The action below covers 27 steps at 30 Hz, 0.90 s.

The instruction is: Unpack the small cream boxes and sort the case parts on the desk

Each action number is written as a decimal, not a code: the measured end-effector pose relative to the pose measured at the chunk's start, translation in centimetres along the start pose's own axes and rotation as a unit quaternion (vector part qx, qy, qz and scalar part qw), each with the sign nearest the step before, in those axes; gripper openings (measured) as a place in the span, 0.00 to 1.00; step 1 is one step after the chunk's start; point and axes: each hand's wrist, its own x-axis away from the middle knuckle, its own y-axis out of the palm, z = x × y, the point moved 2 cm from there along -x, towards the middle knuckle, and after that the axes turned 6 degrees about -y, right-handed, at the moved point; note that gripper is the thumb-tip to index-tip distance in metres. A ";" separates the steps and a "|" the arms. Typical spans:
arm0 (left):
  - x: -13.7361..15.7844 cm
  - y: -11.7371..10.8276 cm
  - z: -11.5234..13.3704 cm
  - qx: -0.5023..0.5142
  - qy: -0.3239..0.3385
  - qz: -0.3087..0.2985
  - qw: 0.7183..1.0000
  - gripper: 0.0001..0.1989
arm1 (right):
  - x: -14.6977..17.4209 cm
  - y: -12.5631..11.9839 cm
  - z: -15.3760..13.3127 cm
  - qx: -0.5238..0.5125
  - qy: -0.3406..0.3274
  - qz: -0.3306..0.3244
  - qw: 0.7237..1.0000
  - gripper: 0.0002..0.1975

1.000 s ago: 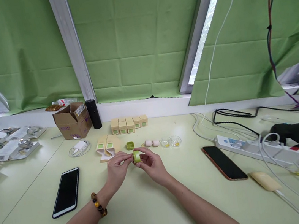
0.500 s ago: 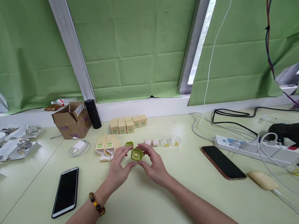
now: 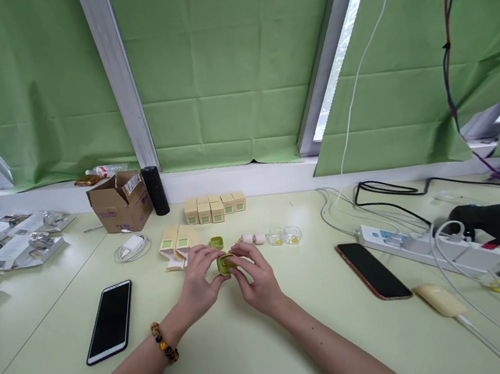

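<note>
Gripping a green tub [image 3: 224, 269] in the left hand [image 3: 199, 280], with the right hand [image 3: 261, 280] at its opening; cannot tell whether pinching anything. Held near a second tub [image 3: 217, 243] on the surface [image 3: 309, 305], with two cartons [image 3: 182, 242] left, pink pieces [image 3: 259, 238] and clear cups [image 3: 293, 235] right.

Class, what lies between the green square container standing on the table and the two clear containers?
In the head view, two pale pink pieces lie there side by side, right of the green square container and left of the clear containers.
</note>
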 end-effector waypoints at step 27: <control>0.5 0.1 0.8 -0.143 0.121 0.061 0.980 0.21 | -0.5 0.2 -0.6 0.221 -0.131 0.047 0.965 0.09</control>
